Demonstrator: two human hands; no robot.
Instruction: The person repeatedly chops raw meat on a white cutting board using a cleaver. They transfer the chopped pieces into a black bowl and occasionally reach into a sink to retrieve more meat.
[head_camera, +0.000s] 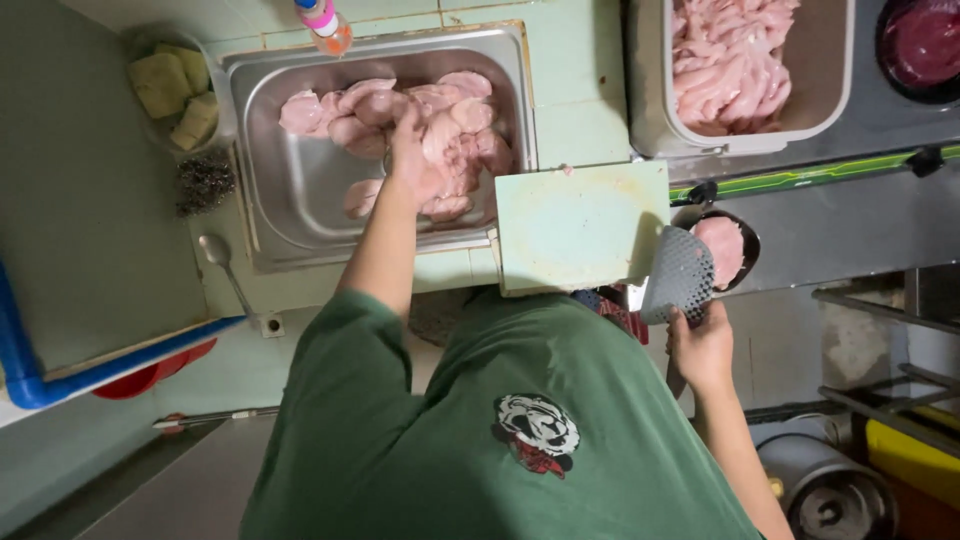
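Nearest us, our right hand (703, 350) is wrapped around the handle of a wide dimpled cleaver (680, 275), blade raised just off the right edge of the pale green cutting board (580, 225), likely kept clear of the bare board. Just past the blade sits a dark bowl (745, 232) with one pink piece in it. Further out, our left hand (412, 155) reaches into the steel tray (275, 180), fingers closed on a raw chicken piece (440, 140) among the pile. Beyond the right hand, a grey tub (830, 80) holds more meat.

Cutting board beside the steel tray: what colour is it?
Pale green with yellowish stains, the cutting board shows best in the head view.
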